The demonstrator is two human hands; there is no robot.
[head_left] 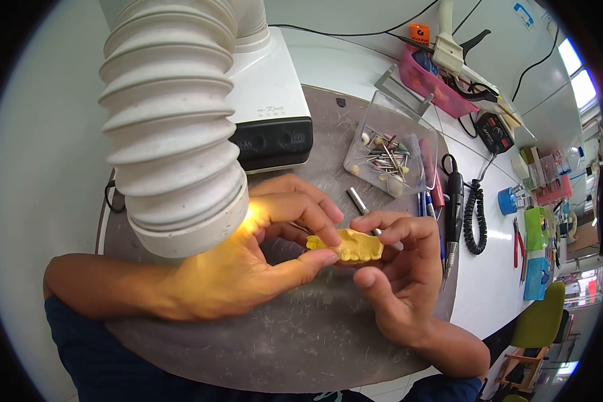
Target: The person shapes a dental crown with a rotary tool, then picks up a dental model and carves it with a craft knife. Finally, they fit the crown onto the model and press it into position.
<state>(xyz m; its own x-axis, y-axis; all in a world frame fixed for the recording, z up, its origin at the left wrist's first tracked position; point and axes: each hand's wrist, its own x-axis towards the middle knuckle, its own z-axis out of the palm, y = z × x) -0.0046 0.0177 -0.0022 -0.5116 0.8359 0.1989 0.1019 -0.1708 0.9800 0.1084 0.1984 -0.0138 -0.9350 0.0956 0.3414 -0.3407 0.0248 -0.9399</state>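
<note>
A yellow dental model (360, 246) with a row of teeth is held up over the grey bench mat, between my two hands. My left hand (248, 258) pinches its left end with thumb and index finger, where a brighter yellow piece (313, 242) shows. At the right end, the curled fingers of my right hand (405, 268) bear on the model, while the thumb stands apart below it. A silver rod-shaped tool (358, 200) passes behind the right fingers, its middle partly hidden; I cannot tell whether they grip it.
A ribbed white suction hose (171, 134) hangs close over my left hand, beside a white dust-extractor box (271, 87). Behind lies a clear tray (388, 147) of burs. A black handpiece (453, 201) with coiled cord and a pink basket (432, 87) are at the right.
</note>
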